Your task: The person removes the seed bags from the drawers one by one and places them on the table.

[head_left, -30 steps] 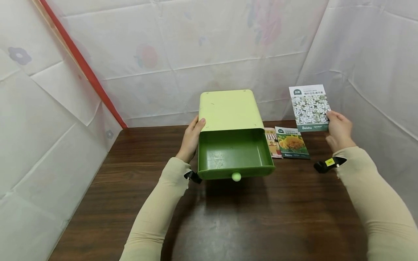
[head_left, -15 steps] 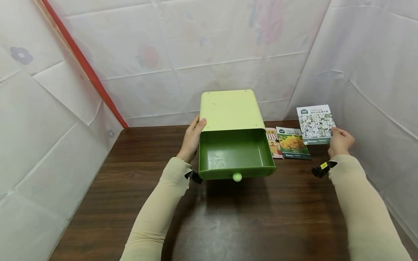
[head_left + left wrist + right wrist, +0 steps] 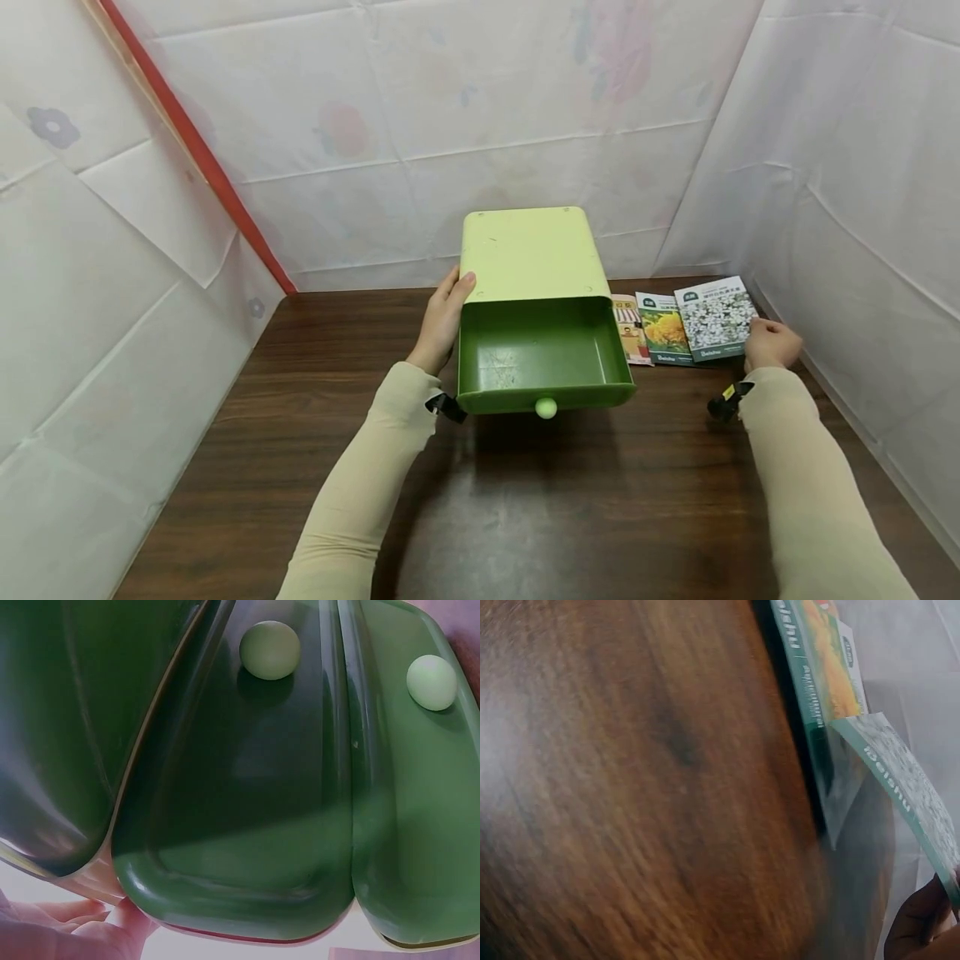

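Observation:
In the head view my right hand (image 3: 771,343) pinches the right edge of a seed packet (image 3: 718,321) printed with white flowers. The packet tilts low over the table, and its left edge overlaps a second seed packet (image 3: 665,333) with a yellow-orange flower. Further left, a pink illustrated packet (image 3: 631,331) is partly hidden by the cabinet. My left hand (image 3: 442,321) rests against the left side of the light green drawer cabinet (image 3: 532,254), thumb near its upper front corner. The cabinet's top drawer (image 3: 536,350) is pulled out, with nothing visible inside.
Closed lower drawers with round knobs (image 3: 270,649) show in the left wrist view. The dark wood table (image 3: 600,500) extends in front and to the left. White sheeting (image 3: 420,125) encloses the back and sides, and a red strip (image 3: 202,158) runs down the left corner.
My right hand has lowered the white-flower packet down and slightly left, onto the edge of the yellow-flower packet. My left hand and the cabinet have stayed in place.

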A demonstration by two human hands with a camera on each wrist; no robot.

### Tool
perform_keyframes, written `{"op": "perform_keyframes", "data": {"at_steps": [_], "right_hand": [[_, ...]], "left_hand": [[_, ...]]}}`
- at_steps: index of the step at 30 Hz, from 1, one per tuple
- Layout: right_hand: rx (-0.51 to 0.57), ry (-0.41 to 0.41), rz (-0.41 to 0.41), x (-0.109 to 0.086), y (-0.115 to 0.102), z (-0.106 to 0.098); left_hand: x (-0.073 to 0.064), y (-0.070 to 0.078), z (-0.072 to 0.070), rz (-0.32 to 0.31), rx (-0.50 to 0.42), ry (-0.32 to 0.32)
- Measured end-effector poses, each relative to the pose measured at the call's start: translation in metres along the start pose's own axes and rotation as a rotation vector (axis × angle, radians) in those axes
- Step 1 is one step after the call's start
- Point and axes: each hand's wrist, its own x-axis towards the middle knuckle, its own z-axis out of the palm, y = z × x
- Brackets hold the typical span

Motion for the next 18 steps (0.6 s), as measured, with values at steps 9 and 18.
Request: {"op": "perform_keyframes", "data": {"at_steps": [9, 18], "right_hand": [[-0.268, -0.014, -0.078, -0.005, 0.009, -0.002], [-0.687, -0.111, -0.237, -0.009, 0.008, -0.01]], "left_hand": [[-0.002, 0.006, -0.001, -0.003, -0.015, -0.034], [0.002, 0.003, -0.002, -0.003, 0.005, -0.024]]}}
